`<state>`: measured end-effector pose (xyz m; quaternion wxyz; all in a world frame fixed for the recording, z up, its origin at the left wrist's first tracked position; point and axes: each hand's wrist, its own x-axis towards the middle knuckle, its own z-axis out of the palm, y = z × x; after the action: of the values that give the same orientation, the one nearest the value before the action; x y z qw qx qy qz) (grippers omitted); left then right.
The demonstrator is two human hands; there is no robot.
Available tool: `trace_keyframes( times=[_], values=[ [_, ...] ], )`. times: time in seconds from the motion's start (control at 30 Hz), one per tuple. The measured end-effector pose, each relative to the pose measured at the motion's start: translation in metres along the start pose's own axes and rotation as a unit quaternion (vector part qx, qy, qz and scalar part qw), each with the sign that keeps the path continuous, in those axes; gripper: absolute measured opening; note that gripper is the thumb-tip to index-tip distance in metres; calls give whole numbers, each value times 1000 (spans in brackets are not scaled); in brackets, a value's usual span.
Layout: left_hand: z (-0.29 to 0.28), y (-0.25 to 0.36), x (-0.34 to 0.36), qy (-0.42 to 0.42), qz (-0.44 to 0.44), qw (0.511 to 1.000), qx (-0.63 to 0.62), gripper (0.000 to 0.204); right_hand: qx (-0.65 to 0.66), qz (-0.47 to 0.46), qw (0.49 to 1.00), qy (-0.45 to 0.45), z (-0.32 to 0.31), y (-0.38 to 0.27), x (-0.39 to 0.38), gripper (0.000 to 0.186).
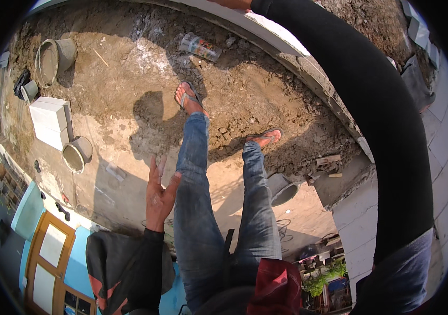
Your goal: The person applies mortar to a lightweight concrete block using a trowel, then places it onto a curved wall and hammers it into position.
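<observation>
The low wall [282, 32] is reached by the right hand [234, 3], which is largely cut off by the upper edge of the view; contact with the wall's top is suggested, but whether anything is gripped cannot be told. The left hand [161, 197] is held well apart from the wall, open, its fingers spread and nothing in its grasp. The sandalled feet [186, 97] are planted on rough soil [234, 105] beside the wall. Across the soil, well apart from the wall, white blocks [48, 118] are stacked between a large bucket [66, 51] and a smaller bucket [84, 145]. Nearer the wall, a grey bucket [276, 182] is partly hidden by one leg.

The step in hand is judged to be a reach or steadying touch at the wall. For the next move, firm footing beside the wall and a sure right-hand placement would be called for, with the left hand free to be brought across.
</observation>
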<state>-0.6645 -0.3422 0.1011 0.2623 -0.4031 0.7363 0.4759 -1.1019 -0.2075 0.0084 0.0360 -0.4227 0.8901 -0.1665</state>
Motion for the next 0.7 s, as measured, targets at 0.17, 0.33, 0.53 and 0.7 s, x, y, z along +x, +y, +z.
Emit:
trace_keyframes(
  times=[0.17, 0.33, 0.53, 0.7],
  values=[
    [-2, 83, 106, 13, 292, 908, 301, 88, 124, 45, 991, -10, -56, 20, -31, 36],
    [45, 198, 208, 117, 459, 740, 478, 116, 310, 182, 922, -142, -137, 94, -122, 24],
    [80, 285, 259, 27, 522, 628, 576, 92, 21, 291, 947, -137, -147, 160, -205, 36],
    [83, 286, 268, 43, 605, 607, 514, 73, -198, -42, 955, -216, -104, 203, -243, 45]
  ],
)
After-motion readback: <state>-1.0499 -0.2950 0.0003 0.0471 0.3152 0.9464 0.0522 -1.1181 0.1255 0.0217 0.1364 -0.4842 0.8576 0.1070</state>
